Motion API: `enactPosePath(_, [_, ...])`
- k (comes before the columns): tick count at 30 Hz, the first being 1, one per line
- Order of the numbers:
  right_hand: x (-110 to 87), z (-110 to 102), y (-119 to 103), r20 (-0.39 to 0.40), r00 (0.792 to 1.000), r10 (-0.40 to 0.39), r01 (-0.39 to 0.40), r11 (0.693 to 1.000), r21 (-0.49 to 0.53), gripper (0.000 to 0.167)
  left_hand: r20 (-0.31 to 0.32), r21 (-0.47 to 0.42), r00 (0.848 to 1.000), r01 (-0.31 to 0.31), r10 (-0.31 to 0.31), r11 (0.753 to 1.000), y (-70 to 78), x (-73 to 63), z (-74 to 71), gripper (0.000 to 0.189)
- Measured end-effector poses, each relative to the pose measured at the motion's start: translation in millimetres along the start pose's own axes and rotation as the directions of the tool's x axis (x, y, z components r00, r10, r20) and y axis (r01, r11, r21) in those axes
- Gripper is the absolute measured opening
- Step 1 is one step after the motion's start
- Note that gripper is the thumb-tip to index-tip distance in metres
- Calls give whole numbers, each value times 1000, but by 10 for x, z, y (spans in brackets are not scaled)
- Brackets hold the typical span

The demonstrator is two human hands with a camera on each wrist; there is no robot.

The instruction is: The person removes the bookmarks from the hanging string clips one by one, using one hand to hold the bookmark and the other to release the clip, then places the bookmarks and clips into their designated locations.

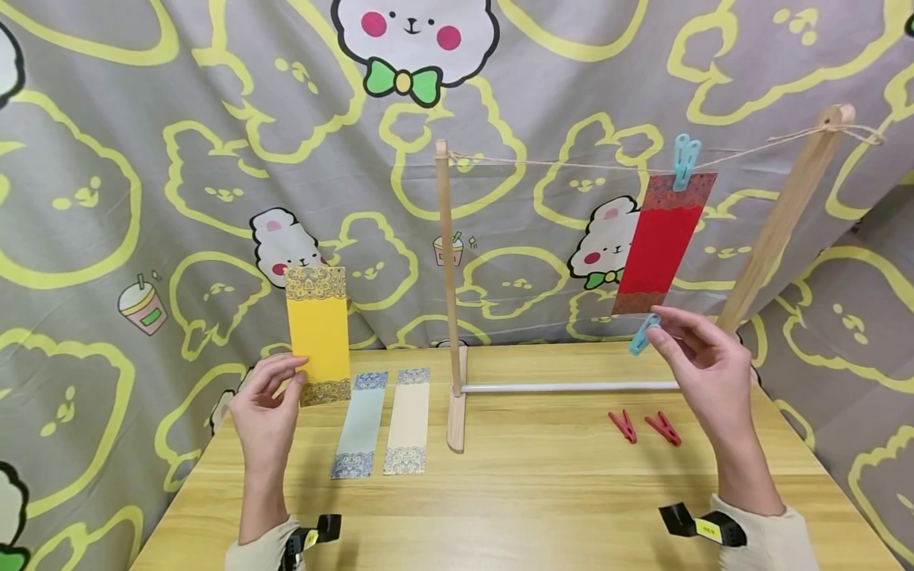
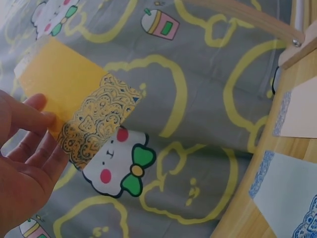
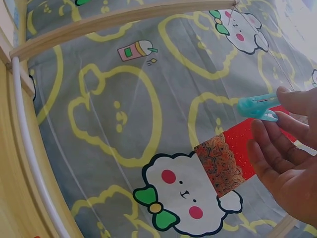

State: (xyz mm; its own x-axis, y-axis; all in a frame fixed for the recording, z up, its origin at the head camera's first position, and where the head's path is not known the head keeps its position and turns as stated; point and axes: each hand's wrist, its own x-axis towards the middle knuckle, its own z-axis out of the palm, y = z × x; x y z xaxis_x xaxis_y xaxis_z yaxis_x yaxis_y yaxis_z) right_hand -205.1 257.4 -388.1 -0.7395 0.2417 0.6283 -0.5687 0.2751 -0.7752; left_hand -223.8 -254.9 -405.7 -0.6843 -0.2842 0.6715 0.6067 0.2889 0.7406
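My left hand (image 1: 267, 404) pinches a yellow paper card (image 1: 319, 333) with lace-patterned ends near its lower left edge, holding it upright above the table. In the left wrist view the same yellow card (image 2: 64, 79) lies between thumb and fingers. Between the thumb and fingers of my right hand (image 1: 703, 361) is a light blue clothespin (image 1: 645, 334), also seen as a clothespin (image 3: 258, 106) in the right wrist view. Just above that hand, a red card (image 1: 666, 246) hangs from the string (image 1: 564, 164), clipped by another blue clothespin (image 1: 685, 162).
A pale blue card (image 1: 360, 428) and a cream card (image 1: 407, 424) lie on the table (image 1: 514, 492), left of the wooden stand's post (image 1: 448, 270). Two red clothespins (image 1: 623, 426) lie at the right, in front of the white crossbar (image 1: 571, 387). A patterned curtain (image 1: 514, 87) hangs behind.
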Motion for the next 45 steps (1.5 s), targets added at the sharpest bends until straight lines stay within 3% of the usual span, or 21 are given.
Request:
enactPosePath(7, [-2, 14, 41, 11, 1000, 15, -16, 998, 67, 36, -17, 28, 999, 41, -41, 999, -46, 6, -19, 17])
enactPosePath(13, [-2, 25, 56, 11, 999, 37, -37, 999, 10, 35, -30, 63, 998, 65, -63, 996, -98, 5, -41, 17])
enactPosePath(23, [-10, 29, 98, 20, 998, 56, -55, 996, -73, 35, -34, 38, 996, 79, -78, 996, -164, 1, -59, 17])
enactPosePath(37, [4, 32, 163, 41, 998, 54, -52, 997, -57, 36, -30, 65, 997, 77, -75, 995, -249, -6, -65, 18])
enactPosePath(45, [11, 31, 209, 53, 997, 49, -45, 997, -67, 34, -47, 62, 991, 128, -125, 990, -269, -6, -67, 17])
